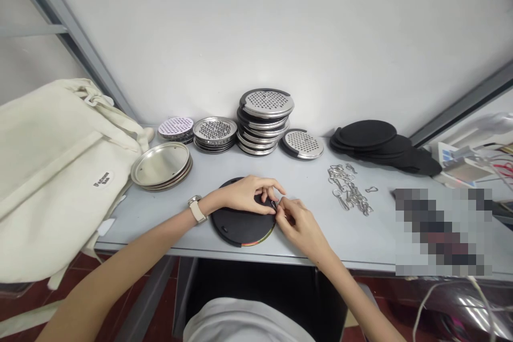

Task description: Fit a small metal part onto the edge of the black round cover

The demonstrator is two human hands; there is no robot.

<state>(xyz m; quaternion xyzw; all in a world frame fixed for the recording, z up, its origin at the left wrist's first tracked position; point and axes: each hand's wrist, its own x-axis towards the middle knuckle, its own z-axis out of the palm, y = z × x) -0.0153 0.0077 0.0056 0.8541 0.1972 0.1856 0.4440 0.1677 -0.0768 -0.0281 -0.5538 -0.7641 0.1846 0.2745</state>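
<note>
A black round disc [245, 227] lies near the table's front edge, with a thin coloured strip along its lower right rim and a small dark slot at its lower left. My left hand [248, 192] rests over its upper part, fingers bent towards the right rim. There a small metal snap hook [274, 204] shows between the fingertips of both hands. From the right, my right hand [298, 222] pinches at the same spot, its fingertips closed on the hook. Fingers partly hide the hook and how it sits at the disc.
Loose snap hooks [350, 192] lie to the right. Behind them are stacked black discs [364, 133]. Along the wall stand round grater plates [216, 131], a taller grater stack [264, 123] and a single grater [303, 144]. Metal lids [160, 165] and a cream bag [68, 171] occupy the left.
</note>
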